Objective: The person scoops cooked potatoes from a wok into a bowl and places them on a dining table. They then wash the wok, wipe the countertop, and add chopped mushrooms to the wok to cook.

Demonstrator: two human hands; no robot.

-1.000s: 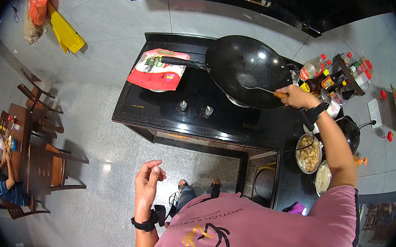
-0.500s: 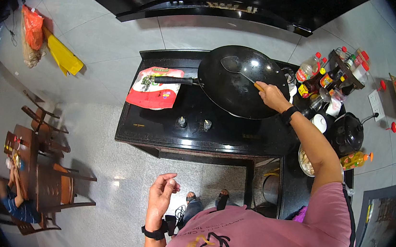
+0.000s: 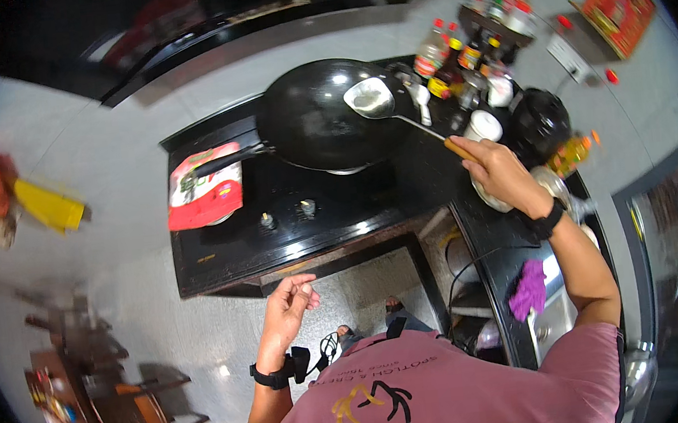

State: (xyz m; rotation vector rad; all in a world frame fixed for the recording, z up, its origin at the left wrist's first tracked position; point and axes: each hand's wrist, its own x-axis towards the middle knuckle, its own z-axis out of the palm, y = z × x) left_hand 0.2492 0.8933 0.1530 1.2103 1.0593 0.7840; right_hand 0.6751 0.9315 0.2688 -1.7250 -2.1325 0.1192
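My right hand (image 3: 509, 179) is closed round the wooden handle of a metal wok spatula (image 3: 372, 98). The spatula's head is lifted over the right side of a black wok (image 3: 309, 120), near its rim. The wok sits on the black stove (image 3: 354, 201), its long handle pointing left. Well apart from the stove, in front of my body, my left hand (image 3: 285, 314) hangs in the air with loosely bent fingers and nothing in it. Under the wok's handle lies a red and white packet (image 3: 208, 205) on the left of the stove.
Several sauce bottles (image 3: 445, 76), a white container (image 3: 482, 125) and a black pot (image 3: 540, 120) crowd the counter right of the wok. A bowl (image 3: 493, 198) is partly behind my right hand. A purple cloth (image 3: 526, 289) lies near the sink. Wooden chairs stand at the left.
My right hand has moved right and nearer my body, raising the spatula out of the wok's middle toward its right side. The view has turned right. My left hand stays loosely bent.
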